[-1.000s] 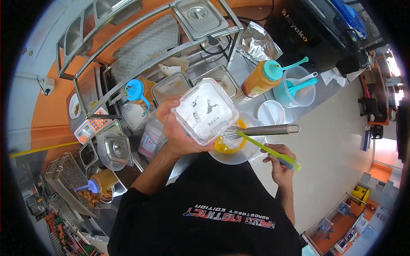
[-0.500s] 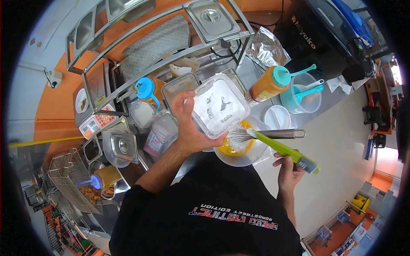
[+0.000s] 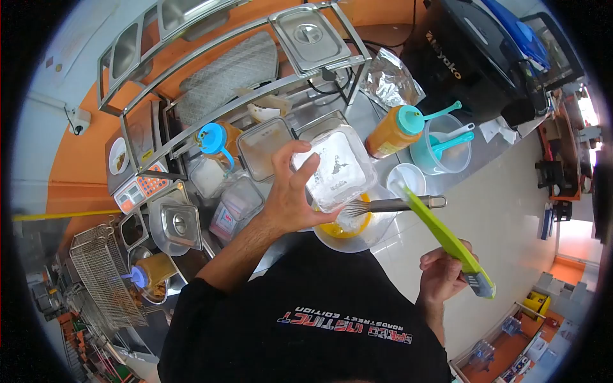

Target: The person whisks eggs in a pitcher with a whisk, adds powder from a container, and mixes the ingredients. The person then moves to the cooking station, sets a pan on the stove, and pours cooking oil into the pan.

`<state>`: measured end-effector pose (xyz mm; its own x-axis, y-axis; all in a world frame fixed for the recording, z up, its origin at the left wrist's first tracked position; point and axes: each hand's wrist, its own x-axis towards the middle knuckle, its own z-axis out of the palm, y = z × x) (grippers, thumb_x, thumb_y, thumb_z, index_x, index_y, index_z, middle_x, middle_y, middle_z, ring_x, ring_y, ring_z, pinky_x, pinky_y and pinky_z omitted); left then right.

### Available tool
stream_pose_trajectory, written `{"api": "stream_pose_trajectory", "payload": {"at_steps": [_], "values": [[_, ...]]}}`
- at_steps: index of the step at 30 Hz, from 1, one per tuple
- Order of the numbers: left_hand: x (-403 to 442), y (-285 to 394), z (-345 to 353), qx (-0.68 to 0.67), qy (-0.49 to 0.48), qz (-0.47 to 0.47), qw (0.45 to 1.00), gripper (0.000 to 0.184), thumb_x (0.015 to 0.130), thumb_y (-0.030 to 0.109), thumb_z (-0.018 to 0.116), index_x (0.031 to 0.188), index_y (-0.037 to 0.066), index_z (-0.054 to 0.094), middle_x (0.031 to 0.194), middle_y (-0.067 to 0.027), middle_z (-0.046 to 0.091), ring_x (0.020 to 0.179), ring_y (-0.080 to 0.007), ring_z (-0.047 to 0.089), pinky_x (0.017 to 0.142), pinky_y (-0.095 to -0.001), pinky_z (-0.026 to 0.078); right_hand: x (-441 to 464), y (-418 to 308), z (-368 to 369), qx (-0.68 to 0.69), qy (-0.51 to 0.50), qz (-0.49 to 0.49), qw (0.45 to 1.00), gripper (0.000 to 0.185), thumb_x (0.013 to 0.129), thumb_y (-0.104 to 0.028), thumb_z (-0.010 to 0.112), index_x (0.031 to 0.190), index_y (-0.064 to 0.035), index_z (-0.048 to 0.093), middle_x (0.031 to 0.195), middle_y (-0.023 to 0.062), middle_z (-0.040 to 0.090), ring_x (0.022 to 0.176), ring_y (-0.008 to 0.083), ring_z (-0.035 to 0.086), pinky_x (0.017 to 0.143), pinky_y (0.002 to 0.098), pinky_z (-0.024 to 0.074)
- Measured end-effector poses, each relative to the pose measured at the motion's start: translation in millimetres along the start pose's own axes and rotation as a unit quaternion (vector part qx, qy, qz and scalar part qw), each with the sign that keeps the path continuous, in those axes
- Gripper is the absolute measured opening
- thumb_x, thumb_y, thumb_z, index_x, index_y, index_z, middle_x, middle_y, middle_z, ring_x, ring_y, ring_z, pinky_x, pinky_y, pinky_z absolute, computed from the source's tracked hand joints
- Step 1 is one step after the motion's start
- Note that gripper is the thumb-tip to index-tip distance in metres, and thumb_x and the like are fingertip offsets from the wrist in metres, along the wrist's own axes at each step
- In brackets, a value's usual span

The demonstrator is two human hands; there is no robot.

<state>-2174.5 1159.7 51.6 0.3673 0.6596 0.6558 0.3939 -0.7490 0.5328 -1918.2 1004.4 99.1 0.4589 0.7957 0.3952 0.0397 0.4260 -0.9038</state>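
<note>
My left hand [image 3: 287, 188] grips a clear square plastic container [image 3: 338, 171] by its sides. White powder coats its inside, with grey bare patches at the middle. Below and partly hidden by it stands a bowl [image 3: 381, 231] holding yellow liquid [image 3: 348, 226] with white powder on top. A metal whisk [image 3: 408, 203] leans in this bowl, its handle over the rim to the right. My right hand [image 3: 444, 276] is closed around a long lime-green utensil [image 3: 444, 233] with a grey section near its lower end and whitish residue at the tip. Its exact kind is unclear.
A sauce bottle with a teal cap [image 3: 396, 133], a tub with scoops [image 3: 464, 158] and a small white dish [image 3: 407, 179] stand behind the bowl. Left are a blue-capped bottle [image 3: 214, 140], lidded containers, a digital scale [image 3: 142, 190] and a wire fryer basket [image 3: 102, 274]. A metal rack spans the back.
The green utensil has moved right and down, away from the container and bowl. The container has shifted slightly right and tilted, with my left fingers now curled over its rim.
</note>
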Motion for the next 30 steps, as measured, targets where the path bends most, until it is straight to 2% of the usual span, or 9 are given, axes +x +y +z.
{"api": "stream_pose_trajectory", "payload": {"at_steps": [5,7,11,17,21,23,24,27,30], "values": [[0.1,-2.0,-2.2,0.047,-0.004,0.044,0.998,0.13,0.048,0.027,0.093,0.149,0.018,0.011,0.128,-0.0204,0.028,0.12,-0.0352,0.035,0.097,-0.0513,0.037,-3.4,3.0,-20.7,-0.136,-0.08,-0.048,0.986,0.023,0.096,-0.022,0.059,0.096,0.0012,0.059,0.087,0.0166,0.065,0.061,0.0215,0.066,0.052,0.0282,0.0542],[0.9,-5.0,-3.8,0.058,0.024,0.015,0.998,0.13,0.049,0.027,0.093,0.149,0.018,0.011,0.127,-0.0203,0.028,0.12,-0.0348,0.035,0.097,-0.0514,0.036,8.0,14.0,-20.6,-0.338,-0.325,-0.138,0.872,0.013,0.084,-0.012,0.068,0.093,-0.0022,0.065,0.095,0.0132,0.069,0.068,0.0204,0.069,0.055,0.0269,0.0531],[8.9,-5.9,-0.8,0.061,0.032,0.044,0.997,0.13,0.049,0.027,0.092,0.149,0.019,0.01,0.126,-0.02,0.028,0.119,-0.0346,0.035,0.096,-0.0511,0.036,4.8,14.3,-9.5,-0.301,-0.313,-0.081,0.897,0.024,0.071,-0.007,0.074,0.095,-0.004,0.071,0.101,0.0117,0.071,0.08,0.0191,0.071,0.064,0.026,0.0566],[8.6,-3.5,2.3,0.011,0.033,0.026,0.999,0.123,0.048,0.02,0.094,0.146,0.023,0.02,0.129,-0.0186,0.026,0.121,-0.0368,0.036,0.096,-0.0517,0.039,5.2,19.3,-1.1,-0.359,-0.335,-0.051,0.869,0.016,0.074,-0.002,0.073,0.089,-0.0052,0.068,0.095,0.0091,0.072,0.079,0.0179,0.072,0.058,0.0235,0.0522],[8.1,1.1,3.8,0.002,0.03,-0.018,0.999,0.121,0.048,0.02,0.093,0.146,0.022,0.021,0.129,-0.0189,0.026,0.121,-0.0384,0.035,0.096,-0.0526,0.038,3.6,13.4,-2.1,-0.337,-0.278,-0.078,0.896,0.007,0.079,-0.005,0.07,0.085,-0.0037,0.067,0.092,0.0106,0.072,0.078,0.018,0.07,0.054,0.0241,0.049],[9.0,-0.2,7.2,-0.024,0.028,-0.037,0.999,0.114,0.051,0.019,0.091,0.145,0.019,0.026,0.131,-0.0197,0.026,0.122,-0.0398,0.034,0.1,-0.0509,0.037,6.8,11.6,-13.6,-0.316,-0.203,-0.05,0.925,0.01,0.078,-0.008,0.07,0.085,-0.0018,0.069,0.09,0.0118,0.071,0.07,0.0214,0.069,0.061,0.0282,0.0555],[13.7,1.2,7.9,-0.017,0.035,-0.036,0.999,0.114,0.051,0.019,0.091,0.145,0.019,0.026,0.131,-0.0197,0.026,0.122,-0.0398,0.034,0.1,-0.0509,0.037,1.9,14.1,-21.4,-0.292,-0.132,-0.011,0.947,0.016,0.084,-0.016,0.068,0.079,-0.0008,0.066,0.086,0.0125,0.069,0.061,0.0206,0.064,0.054,0.0276,0.0518],[29.2,12.1,13.3,-0.013,-0.028,-0.115,0.993,0.108,0.055,0.018,0.087,0.147,0.017,0.03,0.133,-0.0208,0.025,0.125,-0.0408,0.032,0.105,-0.0478,0.035,6.0,11.7,-14.6,-0.19,-0.006,0.029,0.981,0.032,0.093,-0.027,0.062,0.094,0.0052,0.059,0.086,0.0162,0.062,0.054,0.0143,0.058,0.046,0.0231,0.0439],[47.8,10.5,18.3,-0.027,-0.09,-0.173,0.98,0.105,0.059,0.016,0.082,0.15,0.02,0.03,0.136,-0.0216,0.024,0.127,-0.042,0.029,0.109,-0.047,0.031,7.9,16.5,-15.3,-0.161,-0.011,0.002,0.987,0.034,0.094,-0.026,0.062,0.101,0.0066,0.056,0.087,0.0159,0.061,0.052,0.0122,0.057,0.045,0.0211,0.0423]]}}
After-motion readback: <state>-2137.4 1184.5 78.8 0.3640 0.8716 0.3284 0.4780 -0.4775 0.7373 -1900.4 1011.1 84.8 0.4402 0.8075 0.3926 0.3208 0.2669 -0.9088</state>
